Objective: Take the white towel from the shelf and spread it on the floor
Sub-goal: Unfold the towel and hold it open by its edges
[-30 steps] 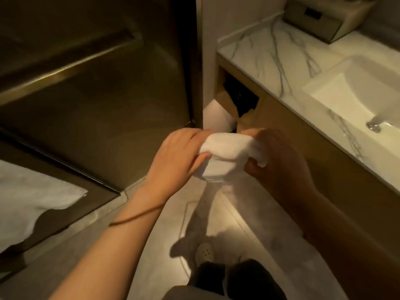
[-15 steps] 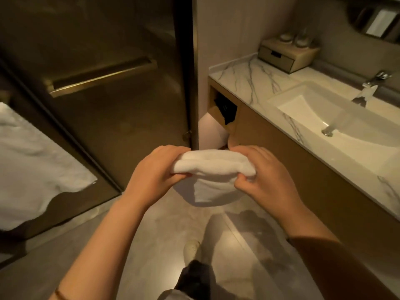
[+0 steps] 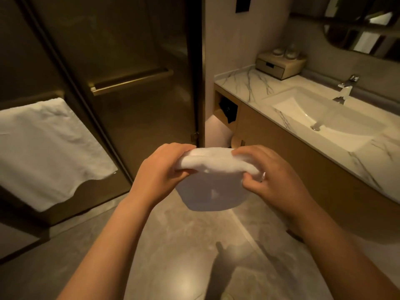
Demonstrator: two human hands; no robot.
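A folded white towel (image 3: 213,180) hangs in the air in front of me, above the grey tiled floor (image 3: 177,252). My left hand (image 3: 160,169) grips its upper left edge. My right hand (image 3: 275,178) pinches its upper right edge. A loose flap of the towel droops below the bunched top fold. The open shelf (image 3: 227,111) under the marble counter lies behind the towel, to the right, with a dark item inside it.
A glass shower door (image 3: 134,105) with a brass handle stands ahead on the left. Another white towel (image 3: 47,148) hangs on a rail at far left. The vanity with sink (image 3: 320,118), tap (image 3: 346,87) and a beige box (image 3: 281,63) runs along the right.
My view has risen, showing more of the door, wall and sink. Both hands have kept their grip and the towel's lower flap has dropped further open.
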